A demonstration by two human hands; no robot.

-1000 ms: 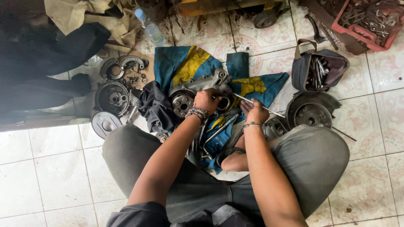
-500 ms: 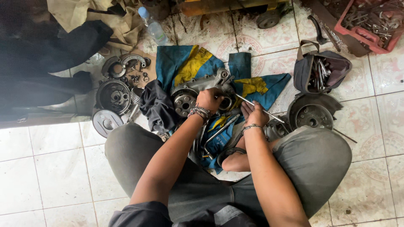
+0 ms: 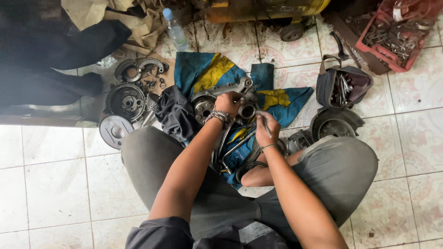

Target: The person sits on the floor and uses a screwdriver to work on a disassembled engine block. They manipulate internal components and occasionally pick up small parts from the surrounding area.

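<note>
I sit cross-legged on a tiled floor over a blue and yellow cloth (image 3: 203,73). A grey metal engine casing (image 3: 208,99) lies on it. My left hand (image 3: 229,103) rests on the casing near a round opening (image 3: 247,111), fingers curled on its edge. My right hand (image 3: 266,129) holds a thin metal tool (image 3: 266,123), its tip pointing toward the casing. Wrenches (image 3: 235,147) lie on the cloth between my knees.
A drum-shaped part (image 3: 125,101), a round cover plate (image 3: 113,130) and brake shoes (image 3: 138,67) lie at left. A dark tool bag (image 3: 342,85) and a round housing (image 3: 336,127) sit at right. A red crate (image 3: 396,34) and a plastic bottle (image 3: 175,30) stand behind.
My right hand has drawn closer to the casing and turned the thin tool more upright. My left hand stays on the casing.
</note>
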